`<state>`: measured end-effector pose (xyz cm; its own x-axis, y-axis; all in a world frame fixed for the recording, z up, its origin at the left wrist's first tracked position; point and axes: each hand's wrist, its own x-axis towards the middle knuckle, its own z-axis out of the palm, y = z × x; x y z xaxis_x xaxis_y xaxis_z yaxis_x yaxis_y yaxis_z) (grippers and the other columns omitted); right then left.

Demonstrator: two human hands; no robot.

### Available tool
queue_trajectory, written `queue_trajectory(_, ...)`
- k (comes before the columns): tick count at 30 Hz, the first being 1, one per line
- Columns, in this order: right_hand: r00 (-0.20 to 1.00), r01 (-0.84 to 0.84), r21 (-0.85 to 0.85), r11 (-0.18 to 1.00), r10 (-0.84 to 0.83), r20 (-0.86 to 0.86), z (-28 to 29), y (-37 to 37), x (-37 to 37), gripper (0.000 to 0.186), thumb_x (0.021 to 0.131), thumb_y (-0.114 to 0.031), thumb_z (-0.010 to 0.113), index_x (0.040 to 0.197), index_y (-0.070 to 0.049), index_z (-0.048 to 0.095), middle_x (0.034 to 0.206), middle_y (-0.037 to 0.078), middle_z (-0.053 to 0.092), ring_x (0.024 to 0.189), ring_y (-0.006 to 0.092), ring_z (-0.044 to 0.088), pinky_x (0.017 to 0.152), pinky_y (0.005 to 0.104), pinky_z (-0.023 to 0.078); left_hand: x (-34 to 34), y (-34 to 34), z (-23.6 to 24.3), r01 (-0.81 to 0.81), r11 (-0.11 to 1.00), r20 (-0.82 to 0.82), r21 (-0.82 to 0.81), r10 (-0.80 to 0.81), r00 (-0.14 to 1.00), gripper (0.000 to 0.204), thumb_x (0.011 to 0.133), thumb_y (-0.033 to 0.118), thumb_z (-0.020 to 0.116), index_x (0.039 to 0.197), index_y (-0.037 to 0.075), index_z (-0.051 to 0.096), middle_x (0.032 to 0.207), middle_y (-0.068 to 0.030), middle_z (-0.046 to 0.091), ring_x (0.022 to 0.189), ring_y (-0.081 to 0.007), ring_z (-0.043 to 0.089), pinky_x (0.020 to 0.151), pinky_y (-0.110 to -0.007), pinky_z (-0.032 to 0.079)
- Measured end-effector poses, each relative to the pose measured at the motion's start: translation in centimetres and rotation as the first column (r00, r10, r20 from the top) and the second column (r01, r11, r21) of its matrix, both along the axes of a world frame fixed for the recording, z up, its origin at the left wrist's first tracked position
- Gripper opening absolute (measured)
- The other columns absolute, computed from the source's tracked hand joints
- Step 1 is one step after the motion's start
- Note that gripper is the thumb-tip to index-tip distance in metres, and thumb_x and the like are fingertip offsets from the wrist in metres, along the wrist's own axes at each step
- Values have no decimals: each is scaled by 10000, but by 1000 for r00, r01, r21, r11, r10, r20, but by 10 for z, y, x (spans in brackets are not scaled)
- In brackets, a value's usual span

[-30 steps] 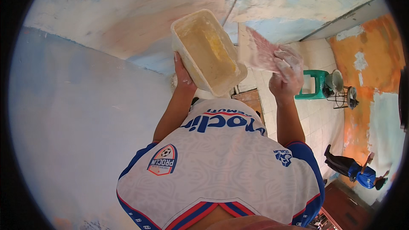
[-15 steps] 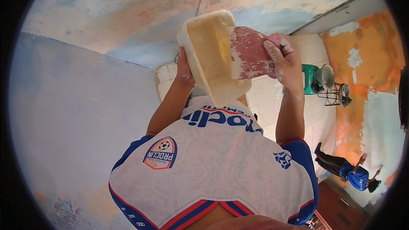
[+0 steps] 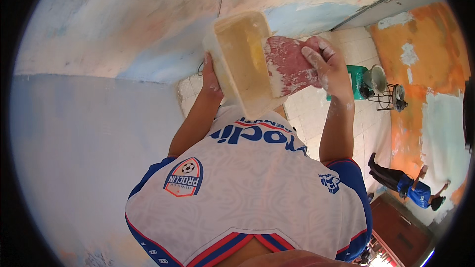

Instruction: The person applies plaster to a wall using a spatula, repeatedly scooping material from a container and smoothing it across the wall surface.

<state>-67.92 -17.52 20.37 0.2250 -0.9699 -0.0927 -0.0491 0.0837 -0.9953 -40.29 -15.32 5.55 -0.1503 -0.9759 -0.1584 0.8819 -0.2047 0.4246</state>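
My left hand (image 3: 212,78) grips the left side of a tilted cream plastic tub (image 3: 221,59); most of its fingers are out of sight behind the tub. Pale residue coats the tub's inside, with a yellow patch on the right inner wall. In my right hand (image 3: 329,66) is a wide red putty spreader (image 3: 291,62), pinched between thumb and fingers. White putty streaks its face and lies thick along the left edge, which overlaps the tub's right rim. Dried white smears mark my right fingers and wrist.
Close in front stands a wall (image 3: 148,20) with patchy blue and peach paint. To the right, a green stool or table (image 3: 354,81) stands near a grey bucket (image 3: 377,79) and a black metal stand (image 3: 386,100). Another person (image 3: 415,190) in blue faces the orange and white wall (image 3: 418,44).
The spreader has shifted slightly left and tilted a little against the tub. My view has turned slightly, so the walls and the other person appear shifted.
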Motion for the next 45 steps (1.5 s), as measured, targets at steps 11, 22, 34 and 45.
queue_trajectory(11, 968, 244, -284, 927, -249, 20, 19, -57, -60, 85, 1049, -101, 542, 1073, -72, 618, 980, -43, 614, 899, 48, 588, 789, 231, 504, -19, -52, 4, 33, 990, 131, 140, -52, 990, 581, 1047, 532, 444, 1432, 98, 485, 1320, -109, 624, 1158, -252, 642, 982, -419, 554)
queue_trajectory(22, 984, 174, -225, 959, -158, 87, -28, -134, -100, 239, 997, -27, 617, 1230, 19, 593, 1077, 45, 671, 972, 79, 614, 852, 234, 504, -89, -86, -20, -53, 971, 141, 234, 19, 990, 566, 1036, 493, 499, 1413, 71, 496, 1300, -115, 634, 1138, -253, 648, 982, -417, 547)
queue_trajectory(34, 691, -402, -488, 775, -94, -717, -17, -177, -160, 307, 942, -89, 663, 1246, -47, 679, 1076, 148, 749, 943, 266, 727, 843, 337, 549, -174, -102, -74, 15, 968, 119, 252, -46, 992, 527, 1039, 423, 532, 1413, 56, 484, 1299, -127, 631, 1170, -262, 635, 1001, -429, 536)
queue_trajectory(45, 403, -640, -412, 649, -173, -899, 35, -210, -277, 272, 915, -310, 670, 1112, -130, 716, 871, 137, 728, 830, 338, 698, 720, 458, 539, -298, -168, -36, 25, 997, 122, 74, -34, 992, 466, 1048, 342, 512, 1424, 70, 466, 1297, -126, 628, 1139, -274, 653, 973, -438, 562)
